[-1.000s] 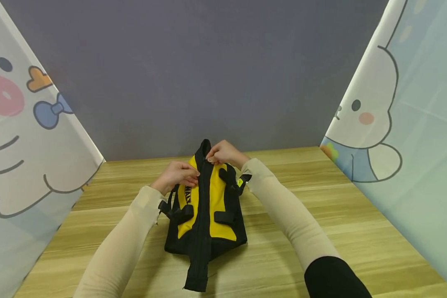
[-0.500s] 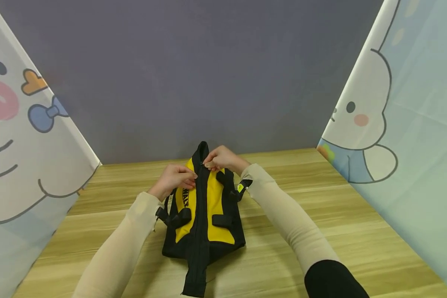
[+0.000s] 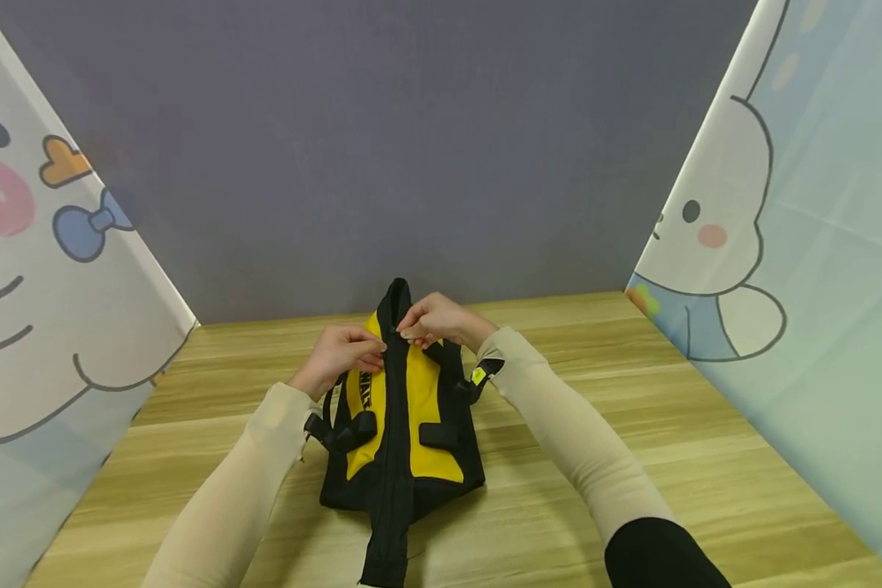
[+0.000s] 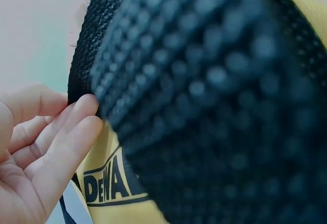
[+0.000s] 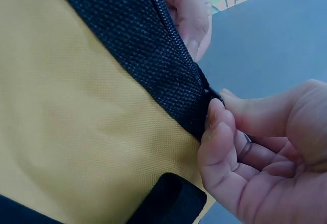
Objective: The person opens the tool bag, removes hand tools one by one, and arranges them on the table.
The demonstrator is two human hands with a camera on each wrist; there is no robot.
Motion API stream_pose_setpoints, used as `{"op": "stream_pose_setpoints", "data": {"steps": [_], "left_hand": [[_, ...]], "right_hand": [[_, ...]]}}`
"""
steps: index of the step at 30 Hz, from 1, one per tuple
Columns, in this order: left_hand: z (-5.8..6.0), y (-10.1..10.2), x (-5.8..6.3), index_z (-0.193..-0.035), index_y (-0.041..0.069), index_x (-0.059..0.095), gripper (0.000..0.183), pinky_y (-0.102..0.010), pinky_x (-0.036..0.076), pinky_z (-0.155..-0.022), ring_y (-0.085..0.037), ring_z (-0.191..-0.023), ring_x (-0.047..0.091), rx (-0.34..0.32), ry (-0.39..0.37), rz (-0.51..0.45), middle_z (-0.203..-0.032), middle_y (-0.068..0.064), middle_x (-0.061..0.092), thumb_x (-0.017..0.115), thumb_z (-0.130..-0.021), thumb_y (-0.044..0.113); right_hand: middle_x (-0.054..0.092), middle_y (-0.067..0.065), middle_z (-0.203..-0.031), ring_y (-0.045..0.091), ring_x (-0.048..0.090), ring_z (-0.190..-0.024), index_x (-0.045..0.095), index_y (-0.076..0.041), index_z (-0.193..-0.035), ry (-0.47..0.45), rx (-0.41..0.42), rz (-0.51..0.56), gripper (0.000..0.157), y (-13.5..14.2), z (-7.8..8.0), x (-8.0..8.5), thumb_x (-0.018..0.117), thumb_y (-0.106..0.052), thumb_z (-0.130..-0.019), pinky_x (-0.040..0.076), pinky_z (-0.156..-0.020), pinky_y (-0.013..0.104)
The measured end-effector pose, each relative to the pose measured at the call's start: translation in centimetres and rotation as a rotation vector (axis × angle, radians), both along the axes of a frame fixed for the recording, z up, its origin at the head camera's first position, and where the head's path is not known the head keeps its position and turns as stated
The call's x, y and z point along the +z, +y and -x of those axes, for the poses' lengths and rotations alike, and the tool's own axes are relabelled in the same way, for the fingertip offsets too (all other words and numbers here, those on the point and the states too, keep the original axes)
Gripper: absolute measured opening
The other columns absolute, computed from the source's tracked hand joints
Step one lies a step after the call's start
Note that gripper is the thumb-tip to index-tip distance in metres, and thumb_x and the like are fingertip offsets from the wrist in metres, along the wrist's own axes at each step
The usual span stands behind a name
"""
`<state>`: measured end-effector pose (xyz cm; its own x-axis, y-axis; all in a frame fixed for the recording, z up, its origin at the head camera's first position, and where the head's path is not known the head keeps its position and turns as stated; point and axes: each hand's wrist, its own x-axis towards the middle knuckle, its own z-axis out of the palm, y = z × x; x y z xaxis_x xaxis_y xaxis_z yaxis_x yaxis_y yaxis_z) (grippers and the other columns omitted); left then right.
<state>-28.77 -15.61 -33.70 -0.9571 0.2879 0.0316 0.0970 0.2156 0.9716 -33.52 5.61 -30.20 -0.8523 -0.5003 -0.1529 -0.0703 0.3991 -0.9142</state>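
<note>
A black and yellow tool bag stands on the wooden table, its black zipper strip running lengthwise along the top. My left hand pinches the left edge of that strip between thumb and fingers, above the printed lettering. Slightly farther along, my right hand pinches the small zipper pull with thumb and index finger. Beyond my right fingers the bag's far end gapes; on the near side the zipper teeth look closed. The pull is mostly hidden by the fingertips.
Black strap loops lie on both sides of the bag. A loose zipper tail hangs toward me over the wooden table. A grey wall stands behind, with cartoon-printed curtains at the sides.
My right hand has come slightly nearer along the zipper with the pull, closer to my left hand. My left hand keeps its pinch on the strip. The head view has shifted a little.
</note>
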Motion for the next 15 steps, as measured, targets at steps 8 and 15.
{"op": "stream_pose_setpoints", "data": {"steps": [8, 15], "left_hand": [[0.0, -0.5, -0.3, -0.108, -0.016, 0.067, 0.023, -0.033, 0.062, -0.069, -0.018, -0.07, 0.071, 0.009, 0.008, -0.025, -0.084, -0.011, 0.073, 0.062, -0.097, 0.003], [0.0, -0.3, -0.2, -0.107, -0.015, 0.068, 0.022, -0.035, 0.062, -0.069, -0.019, -0.068, 0.071, 0.022, -0.007, -0.039, -0.083, -0.012, 0.073, 0.062, -0.096, 0.002]], "right_hand": [[0.067, 0.01, -0.078, 0.016, 0.059, -0.063, 0.072, 0.008, -0.104, 0.019, 0.062, -0.036, 0.014, -0.2, -0.6, -0.1, 0.067, 0.001, -0.093, 0.057, -0.061, 0.025], [0.066, 0.008, -0.076, 0.016, 0.06, -0.064, 0.072, 0.009, -0.1, 0.022, 0.078, -0.022, 0.011, 0.0, -1.3, -0.1, 0.066, 0.003, -0.092, 0.055, -0.06, 0.025]]}}
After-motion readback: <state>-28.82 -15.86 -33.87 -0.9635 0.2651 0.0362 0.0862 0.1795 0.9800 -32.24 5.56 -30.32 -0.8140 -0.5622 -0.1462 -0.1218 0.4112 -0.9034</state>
